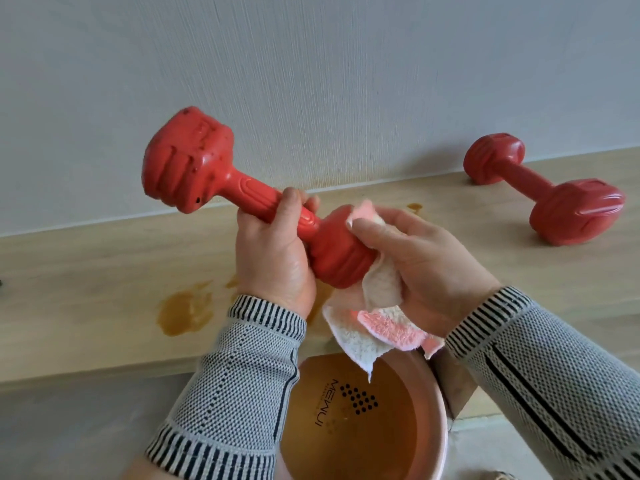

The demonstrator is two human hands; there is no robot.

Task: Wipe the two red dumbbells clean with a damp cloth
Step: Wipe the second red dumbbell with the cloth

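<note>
Nearest: pink basin (437, 407) at bottom centre, brownish water inside. Printed on its bottom: "MEIWUI" plus a block of black dots; smaller line of text under it is unreadable.

Both forearms come up from the bottom edge in grey knit sleeves (239, 382) with black-and-white striped cuffs.

Left hand (277, 251): back of hand to camera, fingers curled round the handle of dumbbell 1 (194, 168), thumb on top. Firm grip near the lower head. Skin looks wet.

Right hand (415, 261): fingers and thumb wrapped round the cloth (381, 323), pressing it onto the lower head of dumbbell 1. Cloth is pink and white terry; a loose corner hangs down over the basin.

Dumbbell 1 is held in the air above the basin, tilted, upper head up-left and lower head down-right between the hands. Upper head shows dark specks and raised moulded marks; can't read them.

Floor (86, 271) is light wood with brown puddles left of and behind the hands.

Far right: dumbbell 2 (547, 195) lies on the floor near the wall (311, 64), well apart from the hands, untouched.
</note>
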